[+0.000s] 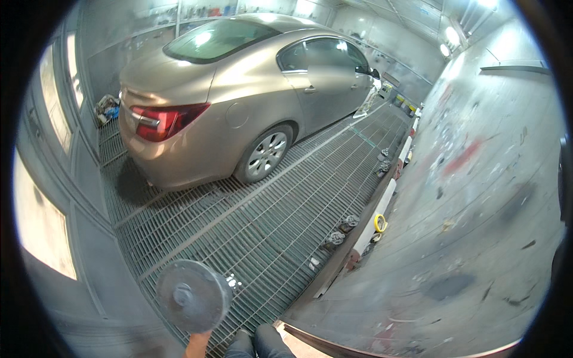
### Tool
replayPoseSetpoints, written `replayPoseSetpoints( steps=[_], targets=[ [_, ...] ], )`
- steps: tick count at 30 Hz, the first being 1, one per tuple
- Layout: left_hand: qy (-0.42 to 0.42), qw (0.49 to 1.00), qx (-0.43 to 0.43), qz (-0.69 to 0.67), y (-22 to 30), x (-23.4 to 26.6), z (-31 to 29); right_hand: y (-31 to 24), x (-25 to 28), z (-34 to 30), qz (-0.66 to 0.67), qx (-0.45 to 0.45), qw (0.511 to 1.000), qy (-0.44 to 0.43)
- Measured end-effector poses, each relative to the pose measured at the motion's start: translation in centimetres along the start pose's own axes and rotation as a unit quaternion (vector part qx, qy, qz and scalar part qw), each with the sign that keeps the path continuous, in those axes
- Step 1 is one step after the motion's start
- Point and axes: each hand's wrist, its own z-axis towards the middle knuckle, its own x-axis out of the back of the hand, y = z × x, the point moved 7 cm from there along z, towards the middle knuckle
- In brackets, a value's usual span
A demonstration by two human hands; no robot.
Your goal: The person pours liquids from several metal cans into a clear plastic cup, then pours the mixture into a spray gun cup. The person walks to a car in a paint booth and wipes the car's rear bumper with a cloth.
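From the lower edge, left of my legs, my left hand comes into view, mostly hidden beneath a round grey cup lid. This lid, with a small raised knob at its centre, tops what looks like a paint spray gun, held upright. A bit of shiny metal shows at the lid's right side. How the fingers wrap round it cannot be seen. My right hand is out of sight. Beyond the spray gun stands a beige-gold car, its rear corner, red tail light and rear wheel toward me.
Metal floor grating lies between me and the car. A paint-smeared wall runs along the right. At its foot are a ledge, a yellow tape roll and several grey clumps. Containers stand far off. Windowed panels line the left.
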Motion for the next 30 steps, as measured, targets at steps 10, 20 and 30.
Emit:
replayPoseSetpoints(
  steps=[10, 20, 30],
  targets=[
    [-0.079, 0.981, -0.137, -0.112, 18.6, -4.9, 10.6, -3.1, -5.5, -1.3, 0.018, -0.033, 0.999, -0.018],
    [-0.220, 0.882, -0.408, 0.082, 22.0, -8.0, 17.9, 1.1, -3.7, -12.2, 0.071, -0.049, 0.988, 0.126],
    [-0.499, 0.801, -0.316, 0.101, 18.8, -7.7, 22.3, 19.7, 9.7, -45.9, 0.113, -0.078, 0.840, 0.526]
  ],
)
